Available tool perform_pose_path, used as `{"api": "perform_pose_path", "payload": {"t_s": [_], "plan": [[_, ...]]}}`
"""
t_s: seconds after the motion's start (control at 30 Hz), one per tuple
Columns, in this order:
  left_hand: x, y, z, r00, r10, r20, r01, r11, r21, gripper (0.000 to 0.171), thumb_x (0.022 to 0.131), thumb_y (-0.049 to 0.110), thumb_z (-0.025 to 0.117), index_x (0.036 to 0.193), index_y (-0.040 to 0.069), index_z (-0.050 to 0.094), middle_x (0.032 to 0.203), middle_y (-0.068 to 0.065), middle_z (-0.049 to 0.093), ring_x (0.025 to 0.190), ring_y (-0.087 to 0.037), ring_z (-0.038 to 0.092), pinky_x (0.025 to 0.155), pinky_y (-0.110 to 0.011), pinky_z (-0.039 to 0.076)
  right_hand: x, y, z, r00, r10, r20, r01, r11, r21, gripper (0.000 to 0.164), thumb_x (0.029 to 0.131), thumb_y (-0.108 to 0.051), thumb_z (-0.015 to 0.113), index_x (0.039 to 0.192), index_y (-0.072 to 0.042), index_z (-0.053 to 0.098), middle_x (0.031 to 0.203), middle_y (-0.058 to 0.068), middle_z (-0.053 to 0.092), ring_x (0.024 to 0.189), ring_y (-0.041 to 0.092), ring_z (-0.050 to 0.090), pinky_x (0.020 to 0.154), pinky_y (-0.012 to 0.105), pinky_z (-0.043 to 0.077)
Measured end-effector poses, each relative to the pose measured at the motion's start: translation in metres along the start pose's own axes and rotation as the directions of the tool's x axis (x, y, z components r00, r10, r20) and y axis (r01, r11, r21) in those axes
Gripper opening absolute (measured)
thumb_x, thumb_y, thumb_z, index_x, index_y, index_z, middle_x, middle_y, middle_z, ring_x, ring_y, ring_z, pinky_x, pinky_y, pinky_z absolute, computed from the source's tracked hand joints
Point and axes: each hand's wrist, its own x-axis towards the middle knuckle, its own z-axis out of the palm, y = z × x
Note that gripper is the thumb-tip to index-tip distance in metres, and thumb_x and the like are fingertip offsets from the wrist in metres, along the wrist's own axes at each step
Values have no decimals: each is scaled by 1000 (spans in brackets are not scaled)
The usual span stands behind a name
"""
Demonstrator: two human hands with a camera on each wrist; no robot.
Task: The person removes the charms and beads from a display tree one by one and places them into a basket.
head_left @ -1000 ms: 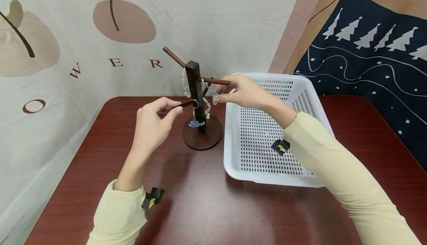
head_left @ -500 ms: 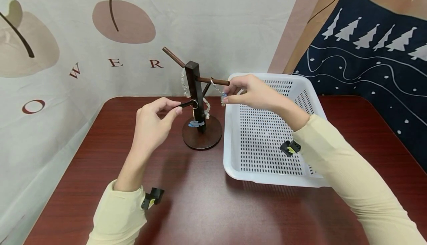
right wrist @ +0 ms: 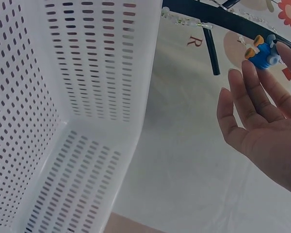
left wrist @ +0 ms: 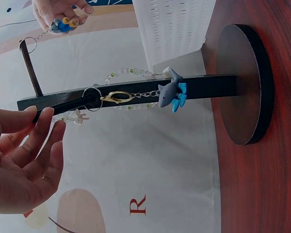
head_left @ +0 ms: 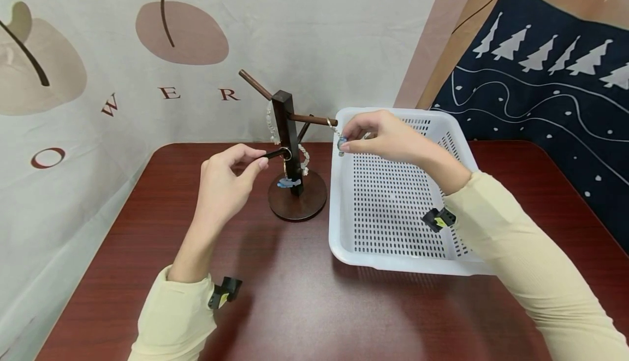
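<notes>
A dark wooden stand [head_left: 284, 112] with several pegs stands on the table. My left hand [head_left: 223, 181] pinches its front peg [left wrist: 63, 107] between thumb and fingers. A keychain with a grey shark figure [left wrist: 169, 93] hangs by its ring from that peg. My right hand [head_left: 383, 136] pinches the blue figure with yellow-orange feet [right wrist: 263, 53] of another keychain, whose chain is drawn out sideways. The ring of this keychain [left wrist: 29, 45] is at the very end of the right peg [head_left: 312, 119]. Beaded bracelets [head_left: 305, 159] hang on other pegs, partly hidden behind the post.
A white perforated plastic basket [head_left: 339, 235] stands right of the stand, under my right forearm. The round base [head_left: 309, 208] of the stand sits on the reddish-brown table [head_left: 304, 295]. A printed cloth [head_left: 319, 39] hangs close behind.
My right hand has moved to the right with the blue figure, and the keychain's ring has slid along the right peg from near the post to the tip. The left hand has stayed in place.
</notes>
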Motion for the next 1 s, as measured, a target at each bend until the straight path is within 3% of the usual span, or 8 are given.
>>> {"api": "perform_pose_path", "payload": {"t_s": [0.47, 1.0], "plan": [[1, -1, 0, 1000, 9, 4, -9, 1000, 19, 9, 83, 5, 65, 91, 3, 69, 75, -6, 69, 66, -15, 62, 57, -19, 39, -7, 0, -8, 999, 44, -1, -44, 999, -15, 18, 84, -13, 66, 99, -3, 64, 89, 5, 63, 80, 18, 55, 71, 27, 45], [0, -1, 0, 1000, 0, 7, 0, 1000, 12, 9, 84, 6, 65, 91, 3, 69, 76, -7, 69, 67, -16, 63, 56, -18, 39, -12, 1, -16, 997, 67, -26, -68, 997, -26, 20, 83, -13, 67, 101, -4, 65, 90, 6, 63, 78, 23, 58, 70, 24, 46]]}}
